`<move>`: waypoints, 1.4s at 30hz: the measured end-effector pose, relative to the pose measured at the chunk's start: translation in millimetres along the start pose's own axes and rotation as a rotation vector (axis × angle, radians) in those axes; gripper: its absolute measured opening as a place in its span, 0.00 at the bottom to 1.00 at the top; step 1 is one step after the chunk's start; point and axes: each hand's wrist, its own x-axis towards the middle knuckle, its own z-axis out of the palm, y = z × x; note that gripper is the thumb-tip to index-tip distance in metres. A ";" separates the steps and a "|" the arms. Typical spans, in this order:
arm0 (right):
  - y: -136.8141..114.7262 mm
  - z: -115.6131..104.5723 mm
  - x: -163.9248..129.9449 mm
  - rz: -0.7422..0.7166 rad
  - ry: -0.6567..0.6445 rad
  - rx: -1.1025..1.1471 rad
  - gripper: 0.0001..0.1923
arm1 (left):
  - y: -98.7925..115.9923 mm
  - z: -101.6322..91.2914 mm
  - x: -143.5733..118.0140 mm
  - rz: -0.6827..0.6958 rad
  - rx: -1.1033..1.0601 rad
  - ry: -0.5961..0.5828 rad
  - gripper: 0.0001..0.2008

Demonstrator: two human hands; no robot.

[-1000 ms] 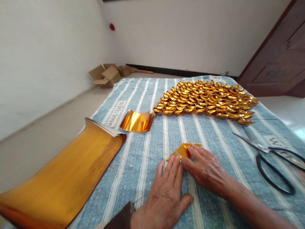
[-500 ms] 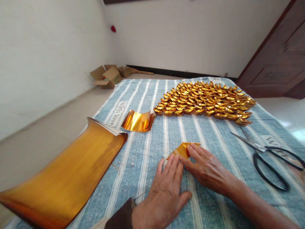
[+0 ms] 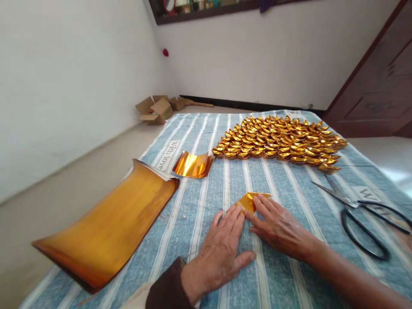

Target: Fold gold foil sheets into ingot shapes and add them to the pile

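A small piece of folded gold foil paper (image 3: 247,201) lies on the striped cloth in front of me. My left hand (image 3: 222,244) rests flat, its fingertips on the paper's near left edge and its thumb spread to the right. From the right, my right hand (image 3: 277,221) presses its outstretched fingers on the paper's right part, partly covering it. Beyond the hands, several folded gold paper ingots (image 3: 273,141) stand in close rows. A few curved gold foil sheets (image 3: 193,164) lie to their left.
A large stack of gold sheets (image 3: 112,219) lies at the left table edge. Scissors (image 3: 350,204) with black handles rest partly spread at the right. The blue-and-white striped cloth (image 3: 219,189) covers the table. An open cardboard box (image 3: 157,109) sits on the floor beyond.
My view has tilted up slightly and turned left, showing more of the window ledge. Both hands stay on the gold paper with hardly any movement.
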 end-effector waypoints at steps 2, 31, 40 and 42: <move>0.3 0.5 0.2 0.000 0.001 -0.005 0.23 | 0.4 -0.4 0.9 -0.008 0.021 -0.018 0.39; 1.1 7.7 -2.5 0.043 0.001 0.067 0.18 | -17.3 -7.1 -14.8 -0.145 0.255 0.044 0.31; 0.0 4.7 0.6 0.037 -0.004 0.018 0.19 | -7.9 -5.8 -13.7 -0.290 0.309 0.102 0.31; -0.1 3.8 1.2 0.038 -0.013 0.025 0.19 | -5.5 -7.0 -15.3 -0.307 0.321 0.146 0.29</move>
